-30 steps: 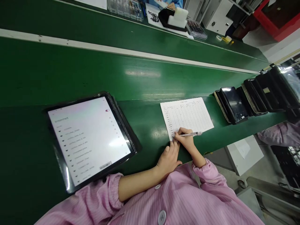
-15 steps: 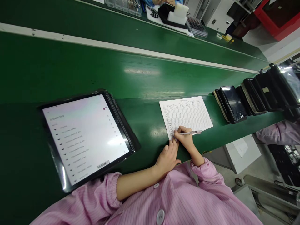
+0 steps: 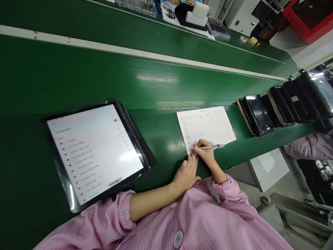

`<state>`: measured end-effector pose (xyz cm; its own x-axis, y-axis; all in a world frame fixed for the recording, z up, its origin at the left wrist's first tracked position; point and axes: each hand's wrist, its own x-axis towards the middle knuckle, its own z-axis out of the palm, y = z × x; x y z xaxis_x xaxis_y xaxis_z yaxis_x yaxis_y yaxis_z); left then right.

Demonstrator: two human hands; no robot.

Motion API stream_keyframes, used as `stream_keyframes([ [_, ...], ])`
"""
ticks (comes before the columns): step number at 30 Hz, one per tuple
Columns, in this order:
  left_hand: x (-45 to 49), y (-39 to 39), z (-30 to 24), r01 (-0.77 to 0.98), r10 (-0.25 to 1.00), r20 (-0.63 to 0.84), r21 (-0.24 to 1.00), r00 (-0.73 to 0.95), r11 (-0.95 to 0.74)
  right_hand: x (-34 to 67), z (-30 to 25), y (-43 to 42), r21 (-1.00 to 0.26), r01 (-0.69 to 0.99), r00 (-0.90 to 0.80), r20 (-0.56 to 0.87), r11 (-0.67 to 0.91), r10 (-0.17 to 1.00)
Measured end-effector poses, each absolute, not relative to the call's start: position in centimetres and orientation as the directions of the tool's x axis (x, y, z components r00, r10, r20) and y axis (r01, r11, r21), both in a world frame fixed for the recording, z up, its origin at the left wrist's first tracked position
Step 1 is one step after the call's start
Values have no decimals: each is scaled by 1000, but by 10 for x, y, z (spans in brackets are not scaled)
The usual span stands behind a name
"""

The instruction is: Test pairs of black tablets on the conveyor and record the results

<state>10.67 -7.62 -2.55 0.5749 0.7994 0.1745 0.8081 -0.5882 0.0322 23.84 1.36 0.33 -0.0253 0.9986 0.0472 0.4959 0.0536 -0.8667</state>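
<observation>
My right hand (image 3: pixel 205 153) grips a slim silver pen (image 3: pixel 212 147), its tip on the lower left rows of a printed paper grid form (image 3: pixel 206 126). My left hand (image 3: pixel 185 175) rests on the green bench (image 3: pixel 161 92), its fingertips at the form's lower left edge and its fingers loosely curled. Left of that hand lies a black-framed tablet (image 3: pixel 93 152) showing an Internet settings list with a toggle. My pink striped sleeve (image 3: pixel 104 217) covers the forearm just below the tablet's lower corner.
Black-cased phones (image 3: pixel 256 114) stand in a row along the bench's right end. A raised white strip (image 3: pixel 130 52) divides it from a far bench, which holds trays (image 3: pixel 217 30) and a white foam block (image 3: pixel 194 15). Another person's hands (image 3: pixel 182 1) show at the top.
The whole view has shifted slightly up and left. My hands, the pen and the form keep the same positions relative to one another.
</observation>
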Motion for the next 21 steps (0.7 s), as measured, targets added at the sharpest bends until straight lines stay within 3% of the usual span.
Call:
stream_keyframes([
  [21,106,-75,-22,800,793,187,56,580,-598,238,6,15,-859,508,-47,42,60,998],
])
